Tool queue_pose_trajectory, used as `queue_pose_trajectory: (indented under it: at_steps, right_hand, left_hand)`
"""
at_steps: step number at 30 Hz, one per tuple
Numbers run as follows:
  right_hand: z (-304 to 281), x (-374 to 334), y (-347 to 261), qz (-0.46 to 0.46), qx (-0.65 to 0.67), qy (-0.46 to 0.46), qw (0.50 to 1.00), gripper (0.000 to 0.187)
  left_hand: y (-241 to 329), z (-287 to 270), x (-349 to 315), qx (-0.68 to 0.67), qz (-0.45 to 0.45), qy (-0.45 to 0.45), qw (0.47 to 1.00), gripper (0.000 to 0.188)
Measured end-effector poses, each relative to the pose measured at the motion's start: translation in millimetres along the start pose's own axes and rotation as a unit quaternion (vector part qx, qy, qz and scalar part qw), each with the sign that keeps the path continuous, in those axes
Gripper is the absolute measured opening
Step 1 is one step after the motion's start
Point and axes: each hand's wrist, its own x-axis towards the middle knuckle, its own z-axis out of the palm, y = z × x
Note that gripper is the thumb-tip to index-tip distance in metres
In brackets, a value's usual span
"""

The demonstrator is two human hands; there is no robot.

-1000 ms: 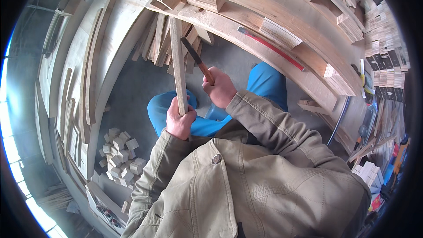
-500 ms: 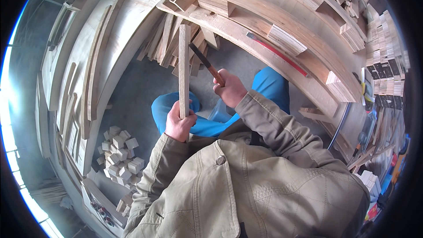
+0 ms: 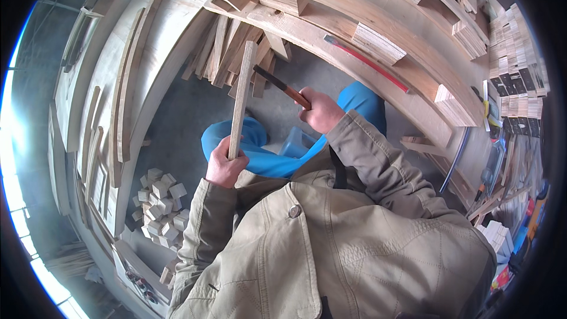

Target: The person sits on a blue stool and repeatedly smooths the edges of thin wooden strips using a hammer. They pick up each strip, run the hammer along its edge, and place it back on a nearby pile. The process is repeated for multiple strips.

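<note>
My left hand [image 3: 227, 162] is closed around the lower end of a long, narrow wooden stick [image 3: 242, 100]. The stick stands up from my fist, its top leaning a little to the right. In my right hand [image 3: 322, 111] is a dark, narrow tool [image 3: 282, 87] with an orange-brown handle; my fingers wrap the handle. The tool's dark end points up and left and lies close to the stick's right side, seemingly with a small gap. Whether that dark part is a blade or a file cannot be made out.
A wooden bench with curved beams [image 3: 378, 18] and a red strip-shaped tool [image 3: 369, 62] stands ahead. Loose wood strips [image 3: 227, 47] lean below it. Left are a large board [image 3: 177, 0] and a pile of cut blocks [image 3: 159, 201]. A translucent blue container [image 3: 295, 142] sits between my legs.
The stick has gone from nearly upright to leaning right, its lower end shifting left with my left hand. My right hand has moved slightly right, and the tool lies flatter.
</note>
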Motion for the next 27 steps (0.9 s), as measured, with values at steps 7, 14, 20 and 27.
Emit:
queue_pose_trajectory:
  at_steps: [7,14,20,27]
  right_hand:
    - [-3.7,-4.2,1.2,0.016,-0.005,-0.015,1.0,0.037]
    - [-4.7,-4.9,-1.2,0.032,-0.015,-0.027,0.999,0.039]
    - [-0.5,-4.8,9.1,0.017,-0.017,-0.025,0.999,0.034]
    - [6.0,-5.6,20.7,0.002,-0.012,-0.022,1.0,0.026]
  left_hand:
    - [0.0,-8.6,-1.5,0.062,-0.008,-0.001,0.998,0.049]
    - [-6.0,-10.7,-1.3,0.095,-0.016,0.0,0.995,0.051]
    - [-7.2,-15.8,-2.4,0.123,-0.02,-0.001,0.992,0.054]
    - [-5.5,-19.2,-3.7,0.119,-0.01,-0.012,0.993,0.052]
